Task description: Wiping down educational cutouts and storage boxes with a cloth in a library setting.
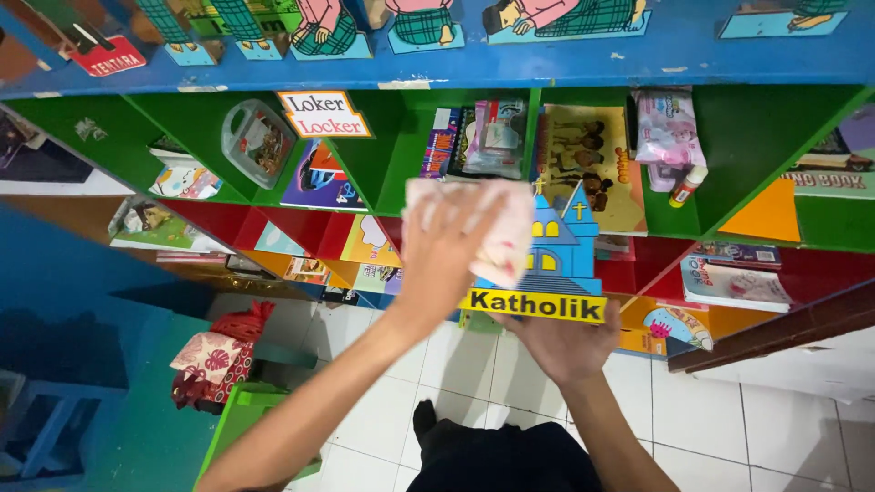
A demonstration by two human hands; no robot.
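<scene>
Pale pink and soft, a cloth (497, 232) lies crumpled under the left hand (447, 251), whose fingers are spread flat and press it against the roof of a blue church model (565, 251). The model stands upright just below and to the right of that hand, in front of the green and red cubby shelf (747, 137). The right hand (561, 342) sits beneath the left one and cups the model from under its yellow base strip (533, 304); its fingers are mostly hidden behind the strip, so whether they curl tight or only prop it cannot be told. The model looks like thin painted board or foam, so it is probably light, stiff and easily bent or snapped at the spire and small crosses; the base is the safest place to hold, as the right hand does. The cloth is limp and will bunch, so a flat palm suits it. Beyond the fingertips, books (474, 137) stand in the shelf compartments.
</scene>
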